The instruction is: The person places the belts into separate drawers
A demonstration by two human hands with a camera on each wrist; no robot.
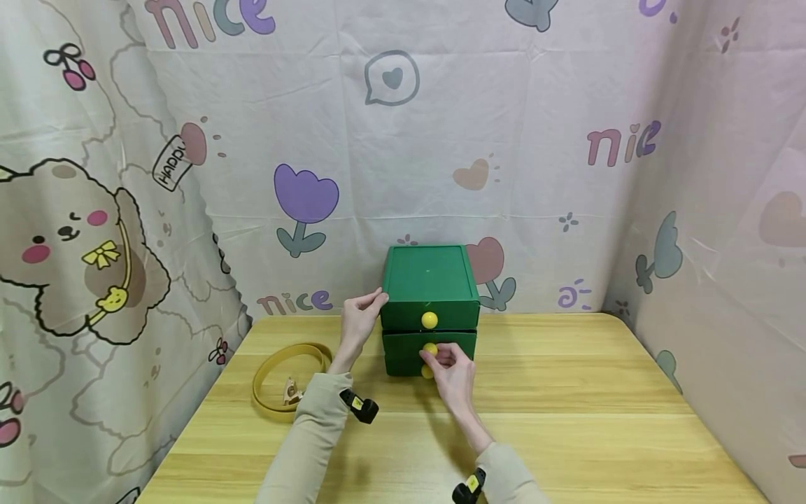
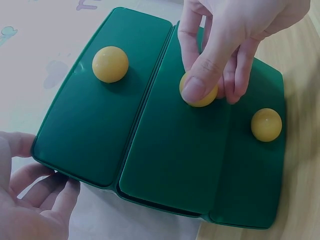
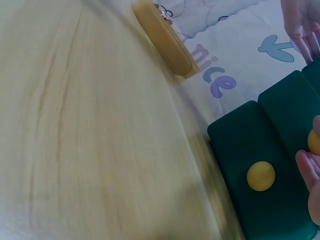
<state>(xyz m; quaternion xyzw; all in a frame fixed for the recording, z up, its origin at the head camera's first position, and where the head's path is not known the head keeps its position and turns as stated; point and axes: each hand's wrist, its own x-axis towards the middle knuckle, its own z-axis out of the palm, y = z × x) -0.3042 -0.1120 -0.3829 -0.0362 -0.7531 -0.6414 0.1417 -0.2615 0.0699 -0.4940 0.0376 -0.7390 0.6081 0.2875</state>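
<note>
One yellow knob (image 1: 431,348) — pinched in right hand (image 1: 456,376) | green box (image 1: 431,273) behind — held by left hand (image 1: 359,325)

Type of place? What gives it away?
Likely an improvised tabletop recording corner: a wood-grain table, cartoon-printed fabric hung behind it and along both sides, and a black camera on each wrist. Whether that's inside a home or a lab isn't visible.

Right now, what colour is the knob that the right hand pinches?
Yellow. The knob pinched by the right hand shows best in the left wrist view.
</note>
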